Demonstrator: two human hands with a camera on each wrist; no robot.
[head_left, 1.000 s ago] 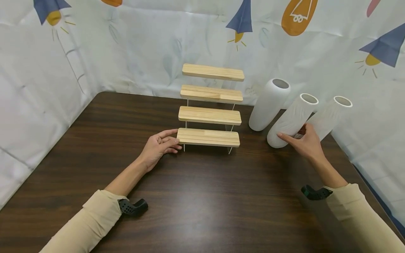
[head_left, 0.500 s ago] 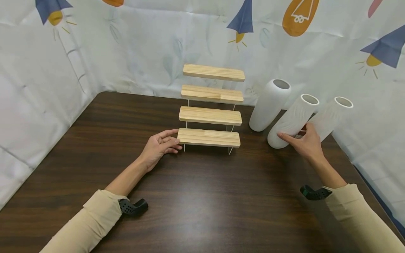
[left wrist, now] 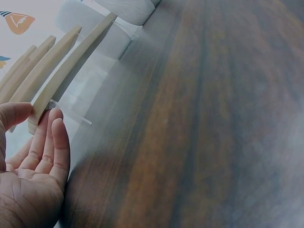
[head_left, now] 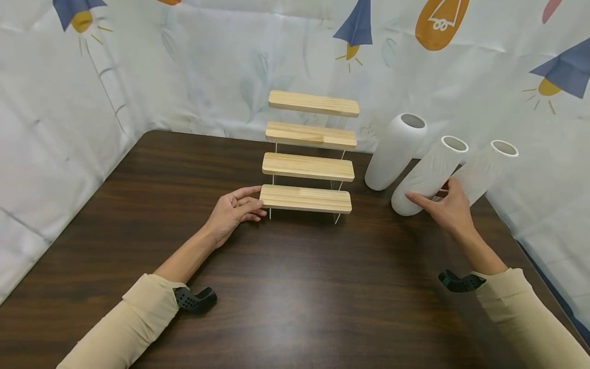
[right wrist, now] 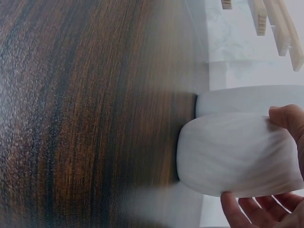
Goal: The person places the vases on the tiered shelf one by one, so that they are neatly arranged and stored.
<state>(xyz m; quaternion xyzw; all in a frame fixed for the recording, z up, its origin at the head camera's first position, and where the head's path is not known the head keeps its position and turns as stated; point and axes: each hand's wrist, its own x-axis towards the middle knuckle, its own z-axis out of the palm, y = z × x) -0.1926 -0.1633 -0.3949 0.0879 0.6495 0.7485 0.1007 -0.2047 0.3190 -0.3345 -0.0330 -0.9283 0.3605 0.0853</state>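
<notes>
The mid. vase (head_left: 428,174) stands on the table's R side, R of the rack (head_left: 308,166) & btw. 2 other white vases. It's just ahead of & a bit L of the R hand (head_left: 446,205), clearly the nearer of the 2 hands; the L hand (head_left: 232,212) is well apart, w/ the rack in btw. Long axis runs up from the table, mouth on top; in the head view it slants to upper R, as do the other 2, but the R wrist view shows its base down on the table. So the axis runs crosswise thru the R hand's grip, low on the body. That hand is part-curled, thumb on the vase's L side & fingers round the R side, holding it. L hand: thumb on top, fingers underneath, loosely bent, pinching the L end of the bottom shelf (head_left: 306,199), whose long axis runs L–R. The L vase (head_left: 395,152) is set a bit farther back; the R vase (head_left: 484,171) is just past the R hand's fingers, can't tell if touching. Dark wood table (head_left: 286,312) underneath, printed curtain (head_left: 198,66) behind.
</notes>
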